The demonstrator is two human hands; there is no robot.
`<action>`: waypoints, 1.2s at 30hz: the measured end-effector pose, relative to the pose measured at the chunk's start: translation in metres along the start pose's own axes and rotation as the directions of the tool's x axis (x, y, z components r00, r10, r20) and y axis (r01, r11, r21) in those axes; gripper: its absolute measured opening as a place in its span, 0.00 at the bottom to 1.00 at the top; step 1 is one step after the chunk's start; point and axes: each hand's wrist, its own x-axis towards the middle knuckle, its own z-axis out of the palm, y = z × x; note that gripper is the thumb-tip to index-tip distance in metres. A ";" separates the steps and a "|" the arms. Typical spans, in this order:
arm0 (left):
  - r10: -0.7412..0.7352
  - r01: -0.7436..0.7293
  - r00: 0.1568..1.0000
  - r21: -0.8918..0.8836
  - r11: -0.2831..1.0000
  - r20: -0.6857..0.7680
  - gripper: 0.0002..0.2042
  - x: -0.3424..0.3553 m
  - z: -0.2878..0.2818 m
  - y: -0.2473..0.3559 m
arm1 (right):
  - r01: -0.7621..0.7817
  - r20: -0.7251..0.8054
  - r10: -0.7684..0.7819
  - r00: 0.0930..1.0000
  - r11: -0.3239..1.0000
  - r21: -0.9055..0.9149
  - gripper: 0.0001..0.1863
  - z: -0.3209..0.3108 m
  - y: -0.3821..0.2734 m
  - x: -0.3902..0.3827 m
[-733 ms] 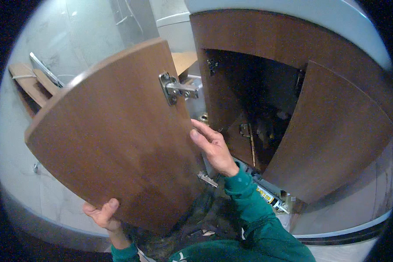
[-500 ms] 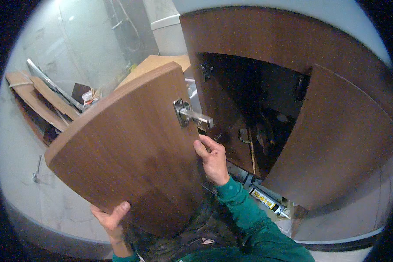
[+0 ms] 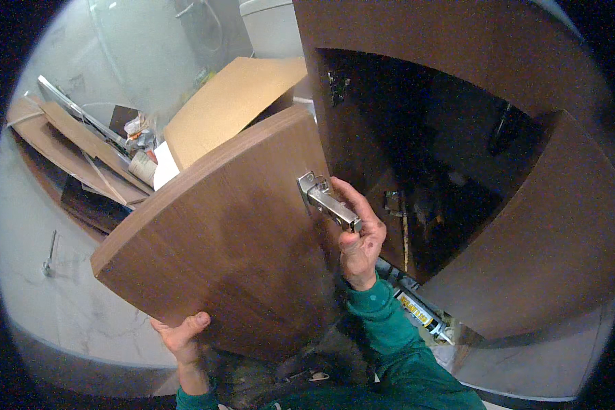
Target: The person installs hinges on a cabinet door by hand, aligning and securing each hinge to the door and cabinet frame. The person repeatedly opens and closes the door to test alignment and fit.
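A brown wood-grain cabinet door [image 3: 218, 246] leans tilted in front of me, its thick edge facing away. Near its right edge sits a metal cup hinge [image 3: 331, 208] with the arm sticking out. My left hand [image 3: 182, 335] grips the door's lower left edge, thumb on the face and fingers behind. Closed around the hinge arm is my right hand [image 3: 363, 236], its index finger along the door's edge and its thumb at the arm's end. To the right stands the dark brown cabinet [image 3: 416, 34], its inside in deep shadow; a second door [image 3: 526, 239] hangs open there.
A sealant tube [image 3: 416, 307] lies on the floor below the cabinet. At far left are brown boards [image 3: 68, 150], with a light tan panel [image 3: 232, 102] behind the door. A small metal tool [image 3: 49, 256] lies on the grey floor. The white toilet tank [image 3: 272, 27] stands behind.
The view has shifted, showing more of the tan panel. My right hand has moved up from the door's edge to the hinge arm. My left hand keeps its hold.
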 end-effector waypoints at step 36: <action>-0.222 0.249 0.958 -0.140 0.958 0.181 0.38 -0.037 -0.067 -0.102 | -0.236 -0.174 0.262 0.949 0.959 0.154 0.59 0.008 0.011 -0.040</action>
